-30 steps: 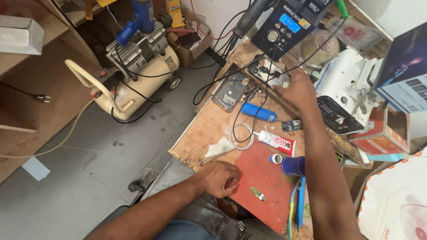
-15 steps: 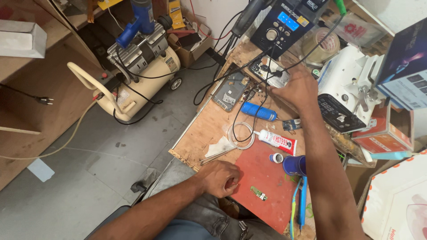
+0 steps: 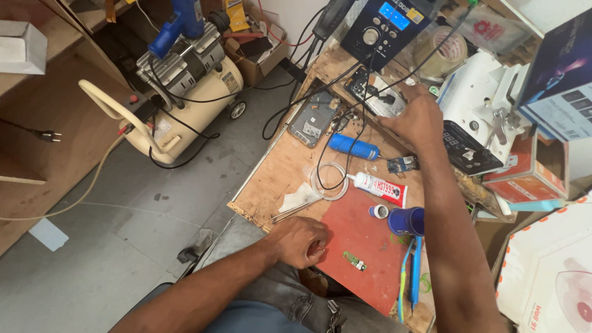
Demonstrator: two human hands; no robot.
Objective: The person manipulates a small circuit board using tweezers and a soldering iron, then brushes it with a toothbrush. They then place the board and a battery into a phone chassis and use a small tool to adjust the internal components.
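My left hand [image 3: 303, 242] rests as a loose fist at the near left edge of a red work mat [image 3: 364, 240], close to a small green circuit board [image 3: 354, 261]; whether it holds anything is hidden. My right hand [image 3: 414, 118] reaches far across the wooden bench [image 3: 280, 176] to a cluttered spot below a dark blue bench instrument [image 3: 390, 24], fingers down among wires and small parts. What the fingers grip is hidden. A white glue tube [image 3: 377, 187] and a blue cylinder [image 3: 353, 147] lie between the hands.
A cream air compressor [image 3: 179, 98] stands on the grey floor at left. An opened phone body [image 3: 311, 120], tweezers [image 3: 299, 209], a blue cup [image 3: 407, 221], a white machine [image 3: 478, 117] and boxes [image 3: 558, 74] crowd the bench.
My right hand has stayed at the far clutter with only slight shifting. My left hand has not moved.
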